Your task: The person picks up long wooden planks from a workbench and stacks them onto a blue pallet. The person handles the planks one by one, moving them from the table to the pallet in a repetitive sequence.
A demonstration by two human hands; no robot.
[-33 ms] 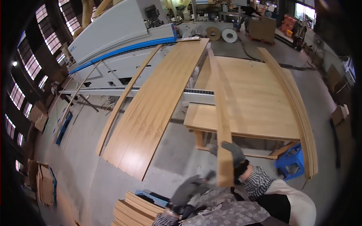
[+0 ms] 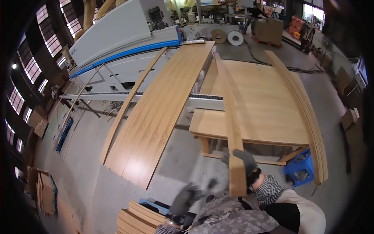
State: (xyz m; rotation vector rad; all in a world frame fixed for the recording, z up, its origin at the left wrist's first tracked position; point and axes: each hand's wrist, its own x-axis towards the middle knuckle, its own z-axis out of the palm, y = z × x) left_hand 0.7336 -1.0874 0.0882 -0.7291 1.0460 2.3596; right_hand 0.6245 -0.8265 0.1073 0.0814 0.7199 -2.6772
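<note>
A long narrow wooden board (image 2: 233, 128) slants up from close to my body, its far end between the wide panel and the table. My right hand (image 2: 246, 160), in a grey glove, is closed round the board near its close end, with fingertips showing past its left edge. My left hand (image 2: 185, 199), also gloved and a little blurred, is in the air left of the board. Its thumb stands apart from the fingers and it holds nothing. Below it lies a stack of wooden strips (image 2: 136, 219).
A wide wooden panel (image 2: 159, 113) rests on the conveyor beside a large white-and-blue machine (image 2: 113, 35). To the right, a wooden table (image 2: 269, 101) bears a sheet and several long strips (image 2: 302, 105). A blue stool (image 2: 299, 169) stands under its corner. Far back, a person works by a box.
The board's close end has shifted slightly right, along with my right hand. My left hand has moved a little left, its fingers lifting away from the board.
</note>
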